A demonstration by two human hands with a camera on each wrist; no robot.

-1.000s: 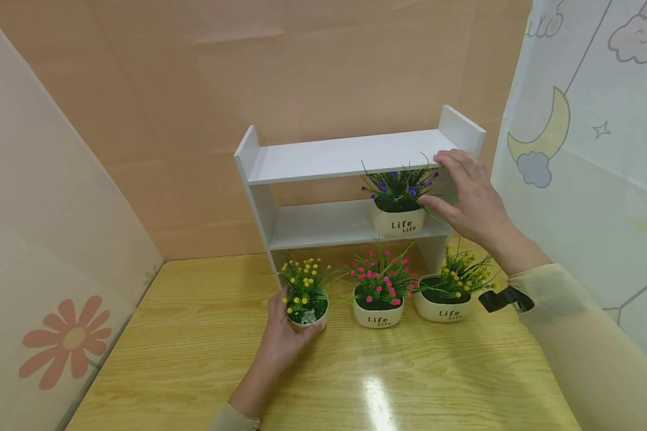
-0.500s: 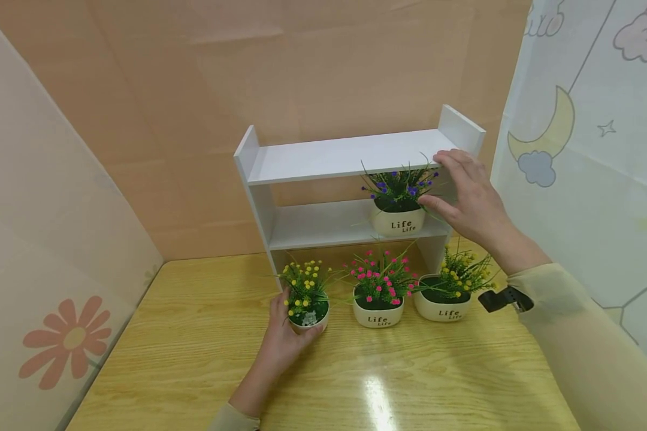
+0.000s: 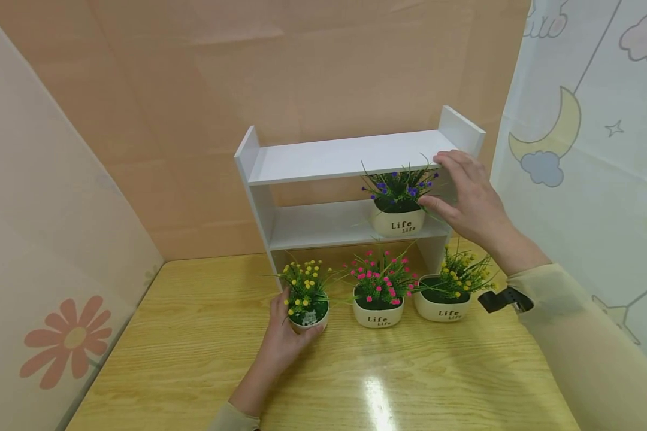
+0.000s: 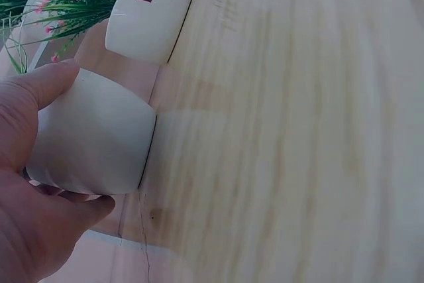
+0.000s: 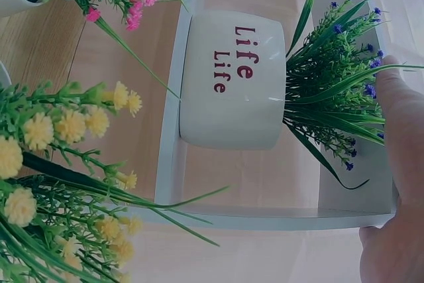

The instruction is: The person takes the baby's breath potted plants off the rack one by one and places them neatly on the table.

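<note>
My left hand point(image 3: 287, 336) grips a small white pot of yellow flowers point(image 3: 308, 293) on the table. In the left wrist view the thumb and fingers hold the plain side of that pot point(image 4: 99, 137). My right hand point(image 3: 474, 200) rests at the front edge of the white shelf's top board point(image 3: 350, 157), fingertips on the board. Its thumb extends beside a "Life" pot of purple flowers point(image 3: 399, 221), which stands on the middle board. In the right wrist view the thumb point(image 5: 401, 117) lies near the purple blooms; the fingertips are hidden.
A "Life" pot of pink flowers point(image 3: 378, 314) stands on the table before the shelf, between the held pot and another yellow-flowered pot point(image 3: 443, 310) at right. The wooden table point(image 3: 205, 359) meets a peach backdrop point(image 3: 183, 120) and printed side panels.
Both hands, the pots and the shelf keep their places; the held pot has shifted at most very slightly.
</note>
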